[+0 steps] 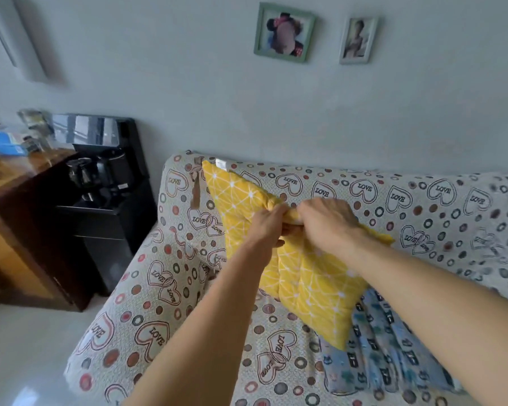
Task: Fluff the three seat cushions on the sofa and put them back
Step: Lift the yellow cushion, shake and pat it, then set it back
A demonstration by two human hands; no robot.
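Note:
A yellow cushion with a white line pattern stands tilted on the sofa, leaning toward the backrest near the left armrest. My left hand and my right hand both grip its bunched upper edge, close together at the middle. A blue patterned cushion lies flat on the seat to the right, its near-left part under the yellow one's lower corner. I see no third cushion.
The sofa wears a cover with hearts and circles. Left of the armrest stands a black water dispenser, and further left a brown wooden cabinet with boxes on top. Two framed pictures hang on the wall above.

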